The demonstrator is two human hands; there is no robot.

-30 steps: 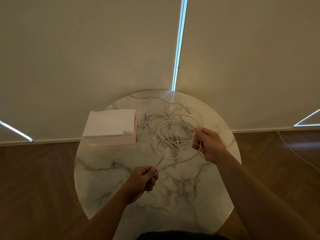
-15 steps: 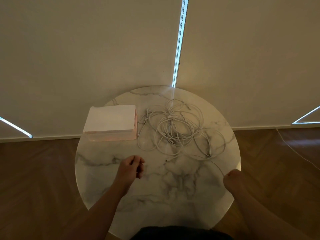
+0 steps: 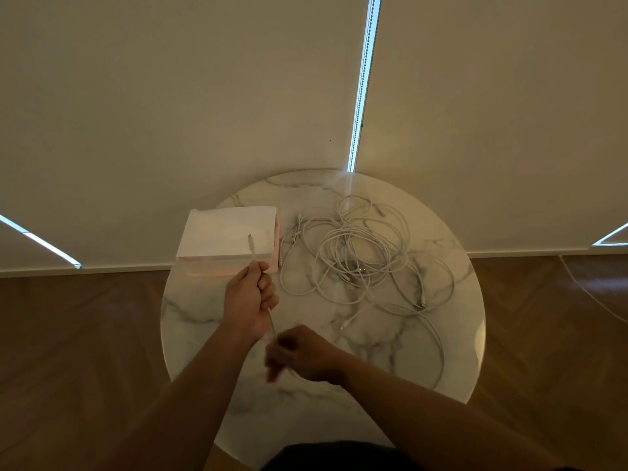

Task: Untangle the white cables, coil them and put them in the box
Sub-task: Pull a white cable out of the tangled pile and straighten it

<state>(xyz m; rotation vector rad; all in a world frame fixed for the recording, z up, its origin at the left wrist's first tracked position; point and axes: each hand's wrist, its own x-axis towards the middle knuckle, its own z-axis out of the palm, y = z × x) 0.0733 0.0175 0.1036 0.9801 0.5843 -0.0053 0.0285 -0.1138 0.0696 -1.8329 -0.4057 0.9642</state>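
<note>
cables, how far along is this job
Done: nothing coiled or boxed that shows. In hand: the left hand grips one cable, plug end up in front of the box; the blurred right hand is at it lower down. Left: the tangle on the table, then coiling and boxing.

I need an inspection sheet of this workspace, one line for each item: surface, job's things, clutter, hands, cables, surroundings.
Surface: round marble table, dimly lit.
Job's things: pink box at far left; cable tangle beside it, none coiled.
Clutter: nothing seen.
Hands: left hand grips a single cable, plug end up; right hand blurred, grip unclear.
Cables: long loop trails near the table's right edge.
Surroundings: beige blinds, wooden floor, thin floor cable at right.
</note>
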